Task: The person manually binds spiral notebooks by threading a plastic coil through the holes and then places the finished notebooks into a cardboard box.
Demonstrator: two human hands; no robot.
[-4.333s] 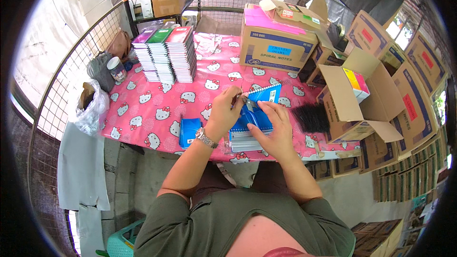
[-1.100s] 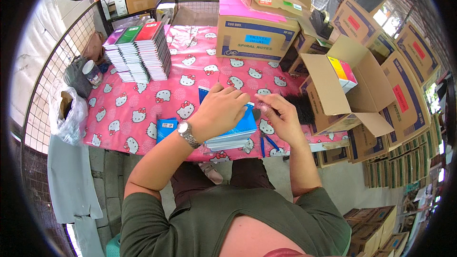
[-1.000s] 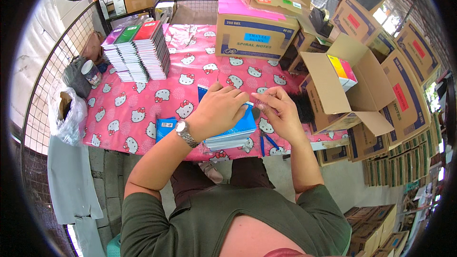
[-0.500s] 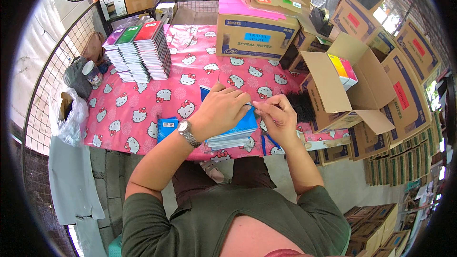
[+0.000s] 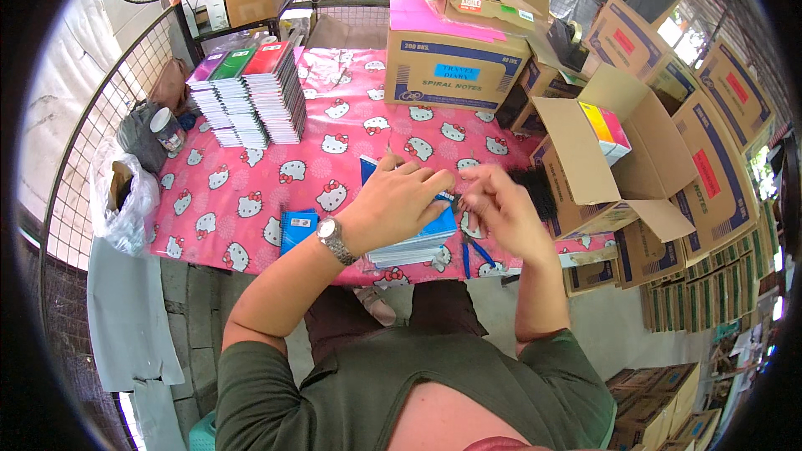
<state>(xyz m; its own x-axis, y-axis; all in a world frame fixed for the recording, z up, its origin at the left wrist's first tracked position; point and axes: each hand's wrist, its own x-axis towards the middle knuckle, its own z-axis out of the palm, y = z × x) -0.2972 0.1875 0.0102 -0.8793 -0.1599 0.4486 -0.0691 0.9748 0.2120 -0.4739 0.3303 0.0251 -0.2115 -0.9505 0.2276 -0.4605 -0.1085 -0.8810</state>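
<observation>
My left hand [image 5: 401, 199] lies across the top of a stack of blue notebooks [image 5: 413, 250] at the table's front, its fingers bent over the upper notebook and holding it. Beneath the fingertips a bit of the notebook's spiral edge [image 5: 444, 197] shows. Just to the right, my right hand [image 5: 508, 213] is raised beside that edge with fingers bent and apart, and nothing shows in it. Pliers with blue handles [image 5: 478, 255] lie below the right hand. Another blue spiral notebook [image 5: 297, 229] rests to the left of my left wrist.
Purple, green and red notebooks stand in tall stacks [image 5: 251, 96] at the back left. A closed carton [image 5: 451, 71] sits at the back; an open carton [image 5: 576, 159] is on the right, beside a black bristly bundle [image 5: 533, 190]. A plastic bag [image 5: 125, 205] hangs at the left edge.
My right hand has come away from the notebook's edge, its fingers lifting and spreading. My left hand stays on the notebook. The whole view has shifted slightly.
</observation>
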